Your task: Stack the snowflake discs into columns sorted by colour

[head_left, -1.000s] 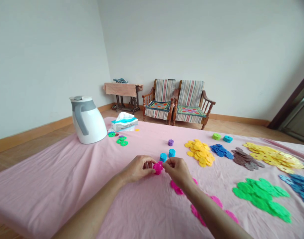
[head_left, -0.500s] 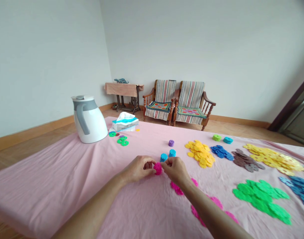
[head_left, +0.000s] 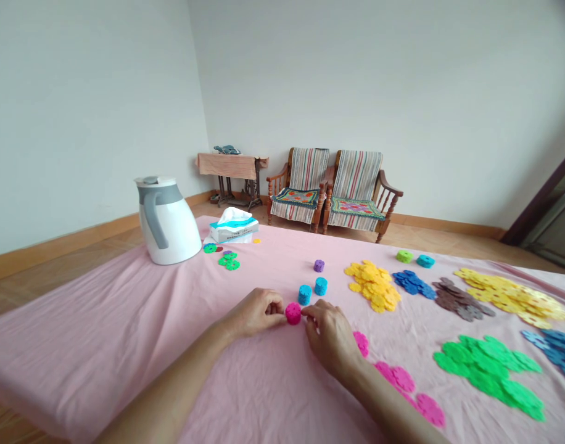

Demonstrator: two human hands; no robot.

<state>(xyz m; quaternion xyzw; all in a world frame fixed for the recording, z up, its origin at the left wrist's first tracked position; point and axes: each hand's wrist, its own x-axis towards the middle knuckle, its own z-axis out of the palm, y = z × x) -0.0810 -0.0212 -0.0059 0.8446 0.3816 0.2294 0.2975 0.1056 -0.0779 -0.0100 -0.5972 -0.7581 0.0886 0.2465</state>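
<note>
A short stack of magenta flower-shaped plastic discs (head_left: 293, 314) stands upright on the pink cloth between my two hands. My left hand (head_left: 257, 313) is just to its left, fingers curled and the thumb apart from them, with nothing visible between them. On the other side, my right hand (head_left: 331, 333) reaches an index fingertip to the stack's right edge; whether it touches is hard to tell. Two light-blue disc stacks (head_left: 305, 295) and a purple stack (head_left: 319, 266) stand behind. Loose magenta discs (head_left: 401, 378) lie by my right forearm, which partly covers them.
Piles of yellow discs (head_left: 375, 287), dark-blue discs (head_left: 412, 283), brown discs (head_left: 458, 299) and green discs (head_left: 488, 370) spread over the right side. A white jug (head_left: 171, 228) and a tissue box (head_left: 235, 229) stand at the left. Two wooden chairs (head_left: 356, 185) are beyond the table.
My right hand has drawn back from the top of the magenta stack to its right side. My left fingers have eased off it, leaving the stack in full view.
</note>
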